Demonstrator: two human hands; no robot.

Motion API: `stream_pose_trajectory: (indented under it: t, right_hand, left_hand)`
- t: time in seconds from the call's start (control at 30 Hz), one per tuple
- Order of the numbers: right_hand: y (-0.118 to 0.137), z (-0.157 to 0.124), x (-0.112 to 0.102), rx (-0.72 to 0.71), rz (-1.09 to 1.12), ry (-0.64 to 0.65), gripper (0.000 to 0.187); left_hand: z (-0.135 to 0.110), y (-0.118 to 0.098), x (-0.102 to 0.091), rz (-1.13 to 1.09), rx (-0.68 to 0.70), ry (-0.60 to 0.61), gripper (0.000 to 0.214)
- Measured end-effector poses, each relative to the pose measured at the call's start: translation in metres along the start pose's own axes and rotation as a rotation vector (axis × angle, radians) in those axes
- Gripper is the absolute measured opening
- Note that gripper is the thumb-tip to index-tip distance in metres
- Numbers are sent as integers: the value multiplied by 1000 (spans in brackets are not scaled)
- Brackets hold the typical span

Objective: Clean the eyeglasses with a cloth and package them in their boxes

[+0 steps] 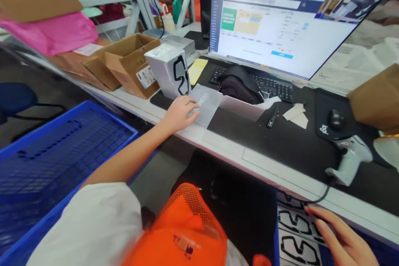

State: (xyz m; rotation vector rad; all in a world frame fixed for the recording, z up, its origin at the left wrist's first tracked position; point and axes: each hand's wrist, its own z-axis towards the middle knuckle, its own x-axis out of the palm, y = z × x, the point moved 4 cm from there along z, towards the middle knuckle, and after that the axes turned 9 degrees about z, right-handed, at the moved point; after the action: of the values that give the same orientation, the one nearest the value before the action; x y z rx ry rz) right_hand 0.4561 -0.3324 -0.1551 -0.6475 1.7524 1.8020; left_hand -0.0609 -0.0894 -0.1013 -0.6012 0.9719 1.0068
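At the far left of my feed a blue crate (112, 116) sits below the tabletop (268, 164), with open cartons (126, 70) standing along the far edge. Right of them, a white box (165, 70) stands upright, a black outline printed on its side.

Just beside it, my left hand (182, 113) lies over the end of a pale box (207, 110), which rests on the tabletop at the near edge. The fingers spread across its top; I cannot tell whether the thumb clamps it.

Further right come a pen (272, 117), a mouse (336, 119) and, nearer, a scanner (353, 160).

At the near right, below the tabletop, my right hand (321, 216) has its thumb and finger apart over a group of boxes (299, 249) bearing black outlines. I cannot tell whether it touches one.

I judge the step in hand to be steadying one box while reaching for others. Taking one up calls for closing thumb and finger on a single box's edges, clear of the tabletop's lip.
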Motion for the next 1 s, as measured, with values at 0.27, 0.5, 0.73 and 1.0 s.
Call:
stream_pose_trajectory:
  t: [0.27, 0.5, 0.73, 1.0]
  right_hand:
    - [154, 153, 29, -490, -24, -47, 21]
    - [199, 271, 31, -544, -139, -224, 22]
    - [226, 323, 58, -407, -292, 33, 53]
    - [201, 353, 47, -125, -193, 73, 58]
  left_hand:
    - [133, -44, -17, -215, 335, -182, 27]
    - [184, -38, -11, -218, 376, -13, 50]
    - [182, 5, 11, -485, 258, 340, 85]
    - [195, 6, 30, -759, -56, 350, 67]
